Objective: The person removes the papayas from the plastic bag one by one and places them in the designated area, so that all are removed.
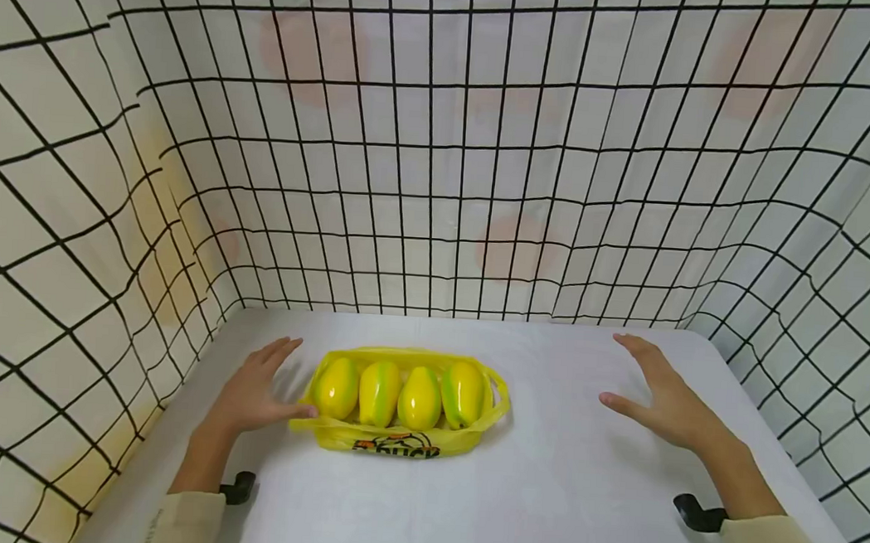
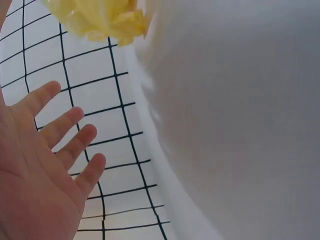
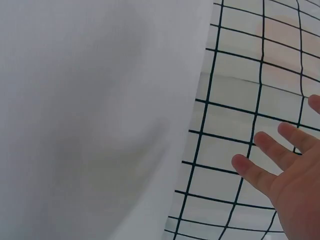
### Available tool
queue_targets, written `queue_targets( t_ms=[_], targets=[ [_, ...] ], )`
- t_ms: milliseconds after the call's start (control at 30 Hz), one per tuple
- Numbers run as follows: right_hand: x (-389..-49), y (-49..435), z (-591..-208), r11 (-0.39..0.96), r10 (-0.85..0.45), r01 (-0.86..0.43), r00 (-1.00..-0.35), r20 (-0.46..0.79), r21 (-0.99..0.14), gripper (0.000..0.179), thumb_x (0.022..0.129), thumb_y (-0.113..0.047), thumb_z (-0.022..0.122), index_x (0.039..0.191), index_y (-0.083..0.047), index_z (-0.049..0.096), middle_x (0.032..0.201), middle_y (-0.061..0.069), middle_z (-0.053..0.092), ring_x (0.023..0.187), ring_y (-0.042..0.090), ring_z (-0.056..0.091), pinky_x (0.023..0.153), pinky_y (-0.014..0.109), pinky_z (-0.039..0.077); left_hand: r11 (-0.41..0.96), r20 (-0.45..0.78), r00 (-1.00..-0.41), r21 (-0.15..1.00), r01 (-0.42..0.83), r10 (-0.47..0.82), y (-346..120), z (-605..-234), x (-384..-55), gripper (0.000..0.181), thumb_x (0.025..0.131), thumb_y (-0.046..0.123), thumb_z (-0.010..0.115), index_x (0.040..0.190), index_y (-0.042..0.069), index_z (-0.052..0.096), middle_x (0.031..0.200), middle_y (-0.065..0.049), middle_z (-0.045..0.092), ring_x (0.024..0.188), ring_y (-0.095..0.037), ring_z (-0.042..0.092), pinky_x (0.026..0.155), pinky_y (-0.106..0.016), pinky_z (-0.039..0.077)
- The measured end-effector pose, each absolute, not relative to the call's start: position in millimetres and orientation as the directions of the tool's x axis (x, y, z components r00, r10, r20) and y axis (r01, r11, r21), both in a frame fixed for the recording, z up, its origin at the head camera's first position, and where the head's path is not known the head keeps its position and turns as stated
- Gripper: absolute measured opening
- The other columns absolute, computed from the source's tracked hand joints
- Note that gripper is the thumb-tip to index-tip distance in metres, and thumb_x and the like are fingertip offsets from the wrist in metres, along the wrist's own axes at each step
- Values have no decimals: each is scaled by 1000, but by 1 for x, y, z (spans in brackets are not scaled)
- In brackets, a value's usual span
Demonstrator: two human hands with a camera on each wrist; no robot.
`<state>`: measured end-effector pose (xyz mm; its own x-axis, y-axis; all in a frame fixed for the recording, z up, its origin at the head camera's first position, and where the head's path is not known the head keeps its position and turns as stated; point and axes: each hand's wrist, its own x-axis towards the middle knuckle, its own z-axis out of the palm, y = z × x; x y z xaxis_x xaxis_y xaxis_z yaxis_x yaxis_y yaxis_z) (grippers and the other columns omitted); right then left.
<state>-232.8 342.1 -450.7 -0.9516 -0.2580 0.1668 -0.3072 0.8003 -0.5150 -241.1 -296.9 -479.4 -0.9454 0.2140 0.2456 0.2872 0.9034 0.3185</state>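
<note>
A yellow plastic bag (image 1: 462, 444) lies spread on the table with its mouth upward, dark lettering on its front. Several yellow-green mangoes (image 1: 420, 398) sit in a row inside it. My left hand (image 1: 252, 389) is at the bag's left end, fingers spread and thumb tip overlapping the bag's edge in the head view. In the left wrist view the hand (image 2: 45, 165) shows its bare palm, with part of the bag (image 2: 102, 20) at the top. Far to the right of the bag, my right hand (image 1: 670, 400) hovers over the table, fingers straight and holding nothing.
White cloth covers the table (image 1: 540, 510). A black wire grid (image 1: 442, 147) backed by white sheeting rises behind it and along both sides. Dark wrist mounts (image 1: 698, 513) stick out inward from both sleeves.
</note>
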Motion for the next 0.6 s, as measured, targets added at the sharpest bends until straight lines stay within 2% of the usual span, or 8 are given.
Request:
queue_targets(
  t_ms=[267, 600],
  targets=[
    [-235, 326, -458, 800, -247, -303, -953, 176, -518, 91, 84, -56, 68, 154, -38, 12, 158, 1, 23, 139, 36, 31, 104, 64, 31, 889, 221, -952, 360, 281, 212, -285, -485, -240, 116, 58, 77, 73, 153, 30, 27, 158, -10, 29, 141, -41, 30, 96, -74, 36],
    [-237, 306, -464, 773, -238, -281, -959, 151, -568, 89, 84, -58, 66, 152, -42, 13, 149, 4, 34, 131, 43, 42, 97, 67, 39, 884, 185, -963, 391, 254, 195, -277, -487, -242, 117, 57, 80, 72, 153, 34, 24, 158, -6, 30, 142, -37, 30, 98, -74, 35]
  ],
)
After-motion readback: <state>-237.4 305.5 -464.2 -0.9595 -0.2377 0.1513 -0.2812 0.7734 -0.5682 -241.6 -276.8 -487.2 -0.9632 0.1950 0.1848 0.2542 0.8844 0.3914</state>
